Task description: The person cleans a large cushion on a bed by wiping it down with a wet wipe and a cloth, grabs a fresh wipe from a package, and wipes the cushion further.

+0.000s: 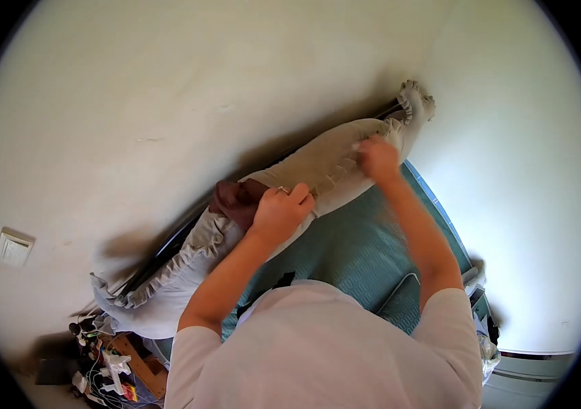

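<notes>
A long beige fabric cover [335, 153] with gathered edges lies over the headboard against the wall. My left hand [282, 213] rests on the cover near its middle, fingers bent and pressed together on the fabric, with a ring on one finger. Just left of it a dark maroon cloth [236, 202] is bunched on top of the cover. Farther right, my right hand [378, 158] is at the cover near its ruffled right end, blurred by motion; its fingertips are not clear.
Below the cover spreads a teal quilted bed surface [345, 235]. Cables and small items crowd a wooden shelf [142, 367] at the lower left. A wall switch [14, 247] is at the left. Bags and other things [487, 341] stand at the lower right.
</notes>
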Demonstrator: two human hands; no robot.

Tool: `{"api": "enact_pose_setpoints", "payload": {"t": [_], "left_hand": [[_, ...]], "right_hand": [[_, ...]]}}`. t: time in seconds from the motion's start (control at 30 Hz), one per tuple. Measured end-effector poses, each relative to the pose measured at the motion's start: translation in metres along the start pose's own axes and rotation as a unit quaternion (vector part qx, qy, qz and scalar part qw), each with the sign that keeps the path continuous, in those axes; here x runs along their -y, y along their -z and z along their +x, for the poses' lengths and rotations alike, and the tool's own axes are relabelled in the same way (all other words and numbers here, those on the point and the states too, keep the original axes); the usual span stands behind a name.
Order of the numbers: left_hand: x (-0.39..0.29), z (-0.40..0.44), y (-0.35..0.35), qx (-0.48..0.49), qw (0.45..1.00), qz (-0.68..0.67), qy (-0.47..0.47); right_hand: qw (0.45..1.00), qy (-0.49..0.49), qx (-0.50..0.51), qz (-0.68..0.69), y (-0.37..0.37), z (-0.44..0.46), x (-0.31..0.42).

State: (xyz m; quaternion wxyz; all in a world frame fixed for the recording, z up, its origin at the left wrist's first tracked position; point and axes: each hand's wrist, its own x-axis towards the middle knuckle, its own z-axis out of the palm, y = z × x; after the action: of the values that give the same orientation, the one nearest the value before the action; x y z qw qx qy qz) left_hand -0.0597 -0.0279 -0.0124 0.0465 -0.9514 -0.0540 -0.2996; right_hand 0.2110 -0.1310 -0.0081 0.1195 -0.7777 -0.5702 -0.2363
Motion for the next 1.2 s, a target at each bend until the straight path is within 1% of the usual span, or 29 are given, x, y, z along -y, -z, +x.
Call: {"api": "enact_pose_setpoints", "payload": {"t": [0.07, 0.1, 0.17, 0.23, 0.27, 0.33, 0.37, 0.4, 0.43, 0.47, 0.53, 0.57, 0.6, 0.63, 0.67, 0.7, 0.77, 0.8, 0.87, 0.93, 0.97, 1.0, 1.03, 1.07, 1.1, 1.17, 1.2], "left_hand": [[-0.002, -0.003, -0.002, -0.017, 1.0, -0.004, -0.017], [-0.002, 0.001, -0.003, -0.02, 1.0, -0.004, -0.017], [-0.004, 0.002, -0.001, -0.031, 1.0, -0.001, 0.002], [-0.003, 0.005, -0.003, -0.034, 0.999, -0.012, 0.005], [-0.001, 0.002, -0.002, -0.03, 0.999, -0.023, 0.012], [-0.001, 0.0, -0.002, -0.018, 0.999, -0.038, 0.011], [0.003, 0.0, 0.0, -0.008, 0.999, -0.05, 0.012], [0.004, -0.002, 0.001, -0.002, 0.999, -0.048, 0.012], [0.003, -0.001, 0.002, -0.014, 0.998, -0.048, 0.027], [0.002, 0.002, 0.002, -0.031, 0.997, -0.048, 0.043], [0.002, 0.006, 0.001, -0.035, 0.997, -0.038, 0.048], [0.002, 0.004, 0.002, -0.032, 0.997, -0.033, 0.057], [0.004, 0.004, 0.001, -0.03, 0.997, -0.031, 0.057], [0.006, 0.006, 0.0, -0.012, 0.998, -0.027, 0.063], [0.005, 0.005, -0.001, 0.007, 0.997, -0.027, 0.067], [0.005, 0.007, -0.003, 0.003, 0.998, -0.025, 0.065], [0.01, 0.008, -0.003, -0.012, 0.996, -0.024, 0.086], [0.002, 0.01, 0.017, -0.004, 0.996, -0.023, 0.086], [-0.017, 0.021, 0.069, -0.043, 0.987, -0.015, 0.151], [-0.047, 0.014, 0.123, -0.044, 0.975, -0.14, 0.169], [-0.06, 0.005, 0.131, -0.003, 0.954, -0.256, 0.158], [-0.068, -0.001, 0.135, 0.037, 0.917, -0.368, 0.146], [-0.071, -0.001, 0.123, 0.036, 0.919, -0.364, 0.149], [-0.075, -0.002, 0.099, 0.127, 0.822, -0.505, 0.232], [-0.078, -0.003, 0.073, 0.211, 0.688, -0.624, 0.303], [-0.067, 0.012, 0.025, 0.101, 0.571, -0.688, 0.436], [-0.059, 0.018, 0.007, 0.098, 0.57, -0.69, 0.436]], "right_hand": [[0.989, -0.116, -0.069, 0.052, 0.022, 0.006, -0.015], [0.99, -0.116, -0.07, 0.05, 0.034, 0.012, -0.006], [0.97, -0.041, -0.169, 0.173, 0.043, 0.008, 0.049], [0.966, 0.106, -0.089, 0.219, 0.035, -0.012, 0.103], [0.965, 0.101, -0.09, 0.224, 0.017, -0.017, 0.099], [0.953, -0.014, -0.089, 0.29, -0.019, -0.018, 0.08], [0.951, -0.009, -0.092, 0.295, -0.021, -0.009, 0.071], [0.958, -0.046, -0.102, 0.262, -0.019, -0.007, 0.064], [0.964, -0.083, -0.111, 0.226, -0.018, -0.008, 0.059], [0.964, -0.083, -0.113, 0.225, -0.005, -0.006, 0.061], [0.929, -0.152, -0.187, 0.281, 0.021, 0.001, 0.075], [0.928, -0.152, -0.188, 0.285, 0.021, -0.003, 0.088], [0.946, -0.039, -0.15, 0.283, 0.02, -0.01, 0.103], [0.952, 0.072, -0.109, 0.278, 0.019, -0.016, 0.111], [0.958, 0.044, -0.116, 0.257, 0.0, -0.025, 0.102], [0.959, 0.045, -0.119, 0.255, -0.005, -0.024, 0.087], [0.96, -0.035, -0.159, 0.227, -0.014, -0.014, 0.066], [0.959, -0.039, -0.156, 0.233, -0.011, -0.014, 0.066], [0.932, -0.134, -0.185, 0.283, -0.002, -0.007, 0.057], [0.927, -0.148, -0.189, 0.29, -0.003, -0.009, 0.059], [0.922, -0.16, -0.188, 0.296, -0.005, -0.01, 0.061], [0.921, -0.158, -0.188, 0.301, -0.008, -0.01, 0.062], [0.909, -0.156, -0.209, 0.327, -0.011, -0.011, 0.063], [0.895, -0.155, -0.227, 0.352, -0.013, -0.012, 0.063], [0.894, -0.151, -0.226, 0.357, -0.012, -0.013, 0.064], [0.889, -0.165, -0.187, 0.384, -0.006, -0.017, 0.061], [0.89, -0.161, -0.185, 0.383, -0.001, -0.02, 0.058]]}}
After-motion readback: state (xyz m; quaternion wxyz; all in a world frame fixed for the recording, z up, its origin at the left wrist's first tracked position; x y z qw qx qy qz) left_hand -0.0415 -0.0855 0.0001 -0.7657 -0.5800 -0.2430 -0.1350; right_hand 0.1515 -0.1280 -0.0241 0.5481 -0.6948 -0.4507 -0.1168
